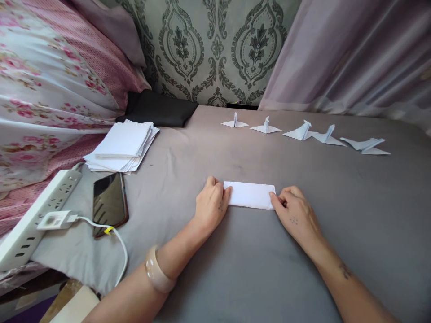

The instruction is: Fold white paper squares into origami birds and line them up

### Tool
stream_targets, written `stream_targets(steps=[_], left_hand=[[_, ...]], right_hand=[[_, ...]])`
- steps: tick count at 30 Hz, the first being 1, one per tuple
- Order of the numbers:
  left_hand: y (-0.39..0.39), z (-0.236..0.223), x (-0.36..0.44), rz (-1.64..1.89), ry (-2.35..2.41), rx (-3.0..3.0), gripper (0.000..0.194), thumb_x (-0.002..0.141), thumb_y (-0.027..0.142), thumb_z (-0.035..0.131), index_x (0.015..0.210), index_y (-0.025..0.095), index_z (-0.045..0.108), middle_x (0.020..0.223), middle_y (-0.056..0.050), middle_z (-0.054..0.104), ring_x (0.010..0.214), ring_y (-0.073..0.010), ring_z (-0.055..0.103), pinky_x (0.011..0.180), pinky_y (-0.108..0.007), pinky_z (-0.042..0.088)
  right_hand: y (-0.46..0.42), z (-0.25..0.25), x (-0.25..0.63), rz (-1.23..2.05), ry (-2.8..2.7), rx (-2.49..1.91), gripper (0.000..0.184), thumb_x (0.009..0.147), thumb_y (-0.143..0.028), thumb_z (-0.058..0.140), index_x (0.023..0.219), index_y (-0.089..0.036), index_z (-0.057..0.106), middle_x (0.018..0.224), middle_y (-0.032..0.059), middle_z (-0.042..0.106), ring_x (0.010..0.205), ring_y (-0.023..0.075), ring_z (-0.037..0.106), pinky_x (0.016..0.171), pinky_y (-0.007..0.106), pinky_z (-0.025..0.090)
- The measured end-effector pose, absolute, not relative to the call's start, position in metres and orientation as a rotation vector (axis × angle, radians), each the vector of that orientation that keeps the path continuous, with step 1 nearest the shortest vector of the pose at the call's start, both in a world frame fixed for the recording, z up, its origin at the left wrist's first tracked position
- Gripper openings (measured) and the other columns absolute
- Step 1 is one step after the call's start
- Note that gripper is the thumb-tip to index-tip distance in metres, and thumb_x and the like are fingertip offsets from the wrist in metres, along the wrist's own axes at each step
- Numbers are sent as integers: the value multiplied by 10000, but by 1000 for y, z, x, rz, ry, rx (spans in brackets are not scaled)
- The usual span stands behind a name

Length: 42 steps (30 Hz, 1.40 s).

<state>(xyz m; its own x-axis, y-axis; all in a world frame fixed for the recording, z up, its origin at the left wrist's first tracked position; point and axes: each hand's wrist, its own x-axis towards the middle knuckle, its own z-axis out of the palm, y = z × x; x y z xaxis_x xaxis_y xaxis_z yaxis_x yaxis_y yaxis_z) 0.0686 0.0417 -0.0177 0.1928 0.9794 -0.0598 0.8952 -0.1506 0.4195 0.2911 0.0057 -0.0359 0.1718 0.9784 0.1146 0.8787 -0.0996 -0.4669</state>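
A white sheet of paper [250,195], folded into a long rectangle, is stretched between my two hands just over the grey cloth. My left hand [213,202] pinches its left end, thumb on top and fingers curled beneath. At the right end, my right hand [294,211] grips the near corner between thumb and curled fingers. Beyond the sheet stand several folded white paper birds in a row, among them one at the left [235,122] and one at the far right [367,146]. A pale bangle [158,271] circles my left wrist.
To the left lie a stack of white paper squares [123,146], a dark phone [110,202] and a white power strip [57,197] with a charger [55,220] and cable. A black folded item [158,107] rests behind the stack. Patterned wall and curtain [350,54] border the back.
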Motion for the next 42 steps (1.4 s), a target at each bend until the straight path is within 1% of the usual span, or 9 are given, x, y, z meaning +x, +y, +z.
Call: stream_targets(steps=[6,10,13,17,20,24,30,34,42], left_hand=[[42,-17,70,269,1802,2098,334,983,375,383,786,170,559,1019,-70,562,768,-146,574,669,-267,443],[41,-19,69,273,1797,2140,302,987,383,370,860,175,547,1038,-74,545,800,-165,581,676,-282,450],[40,-20,69,321,1806,2167,252,981,383,388,984,164,514,1047,-87,527,820,-183,571,671,-290,459],[46,-23,68,390,1648,2361,152,961,238,423,1056,145,498,1111,-114,530,967,-217,534,817,-324,467],[53,-27,66,362,1382,2560,203,953,118,352,1022,157,539,1082,-102,577,980,-220,513,886,-336,443],[56,-31,63,453,1243,2542,241,966,142,343,1026,159,576,1077,-97,611,969,-211,536,876,-319,452],[53,-38,61,666,1242,2460,159,932,267,503,1001,158,596,1047,-87,620,946,-218,554,886,-342,456],[50,-43,57,686,1241,2436,237,888,330,589,1057,163,588,1118,-91,610,991,-232,543,914,-360,449],[45,-36,55,586,1246,2377,316,876,297,602,1155,150,574,1237,-113,571,1075,-246,521,986,-385,424]], right_hand=[[4,-33,289,302,-1751,-2062,359,902,-454,483,641,-213,434,853,23,517,662,147,509,617,300,385],[4,-34,288,226,-1742,-1957,190,897,-379,529,870,-191,539,956,60,532,751,174,554,698,317,442],[6,-37,288,180,-1873,-1752,153,929,-278,490,997,-177,582,1024,87,559,888,202,559,801,331,454],[7,-37,290,186,-2099,-1533,221,959,-183,414,921,-185,631,986,76,608,942,207,532,812,310,448],[2,-30,291,192,-2214,-1498,263,947,-116,388,941,-169,645,1003,79,624,934,197,538,805,298,443],[-12,-14,282,24,-2424,-1618,316,887,-37,376,984,-147,655,1021,101,624,927,208,549,815,319,417],[-30,2,255,-220,-2588,-1847,352,917,-137,368,1183,-106,596,993,131,602,866,233,562,778,346,390],[-38,6,241,-209,-2595,-1921,445,952,-219,339,1362,-137,492,1028,145,579,878,243,568,759,331,402],[-43,9,216,-195,-2575,-2066,513,985,-341,303,1482,-232,370,1166,220,536,1042,303,540,860,383,399]])
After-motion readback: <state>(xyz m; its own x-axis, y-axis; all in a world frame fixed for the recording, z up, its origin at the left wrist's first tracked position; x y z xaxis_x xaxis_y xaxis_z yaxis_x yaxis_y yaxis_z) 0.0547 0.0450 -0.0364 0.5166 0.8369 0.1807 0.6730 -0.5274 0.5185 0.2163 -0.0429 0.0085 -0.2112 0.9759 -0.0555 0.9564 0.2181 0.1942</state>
